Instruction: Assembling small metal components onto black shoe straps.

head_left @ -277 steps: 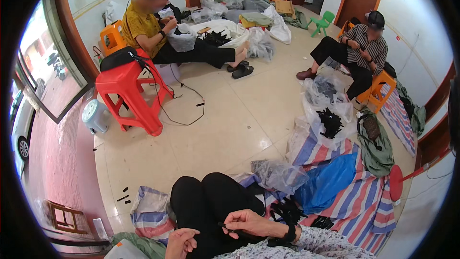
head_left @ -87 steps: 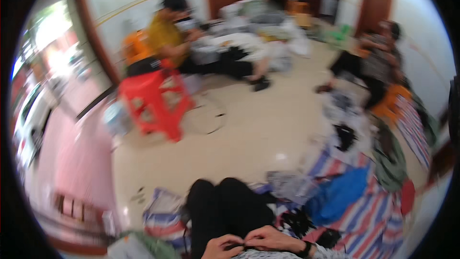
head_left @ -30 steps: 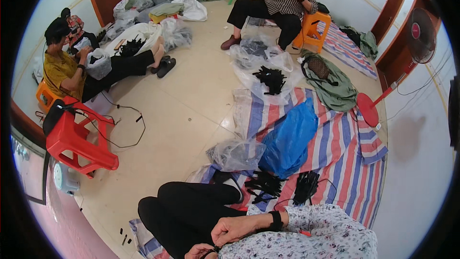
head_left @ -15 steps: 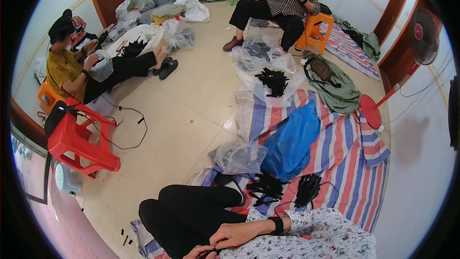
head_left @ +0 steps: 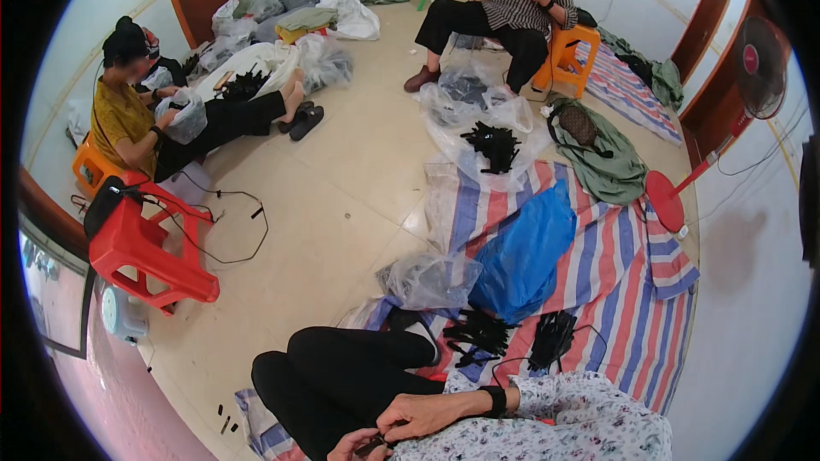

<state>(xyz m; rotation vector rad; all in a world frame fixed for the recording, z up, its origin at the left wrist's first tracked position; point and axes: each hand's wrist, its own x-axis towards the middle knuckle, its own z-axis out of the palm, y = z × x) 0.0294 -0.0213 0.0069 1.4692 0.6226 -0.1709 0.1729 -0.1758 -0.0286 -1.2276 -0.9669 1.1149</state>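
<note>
Low in the view, above my lap, my left hand (head_left: 355, 444) and my right hand (head_left: 420, 417) meet with fingers closed. A small dark piece (head_left: 369, 445) shows between them; its kind is too small to make out. A black band circles my right wrist. Beyond my right forearm, two bundles of black strips lie on the striped sheet: one spread-out bundle (head_left: 480, 333) and one neater bundle (head_left: 552, 340). A thin black cord runs beside the neater one.
A clear plastic bag (head_left: 433, 280) and a blue plastic bag (head_left: 525, 252) lie on the striped sheet (head_left: 598, 277). A red stool (head_left: 154, 243) stands left, a fan (head_left: 670, 196) right. Two people sit on orange stools, a person in yellow (head_left: 128, 124) and one in stripes (head_left: 530, 0).
More of the dark piece shows between my fingers, and my left hand has turned slightly. The view has shifted a little. The person in yellow has lowered a hand toward the clear bag.
</note>
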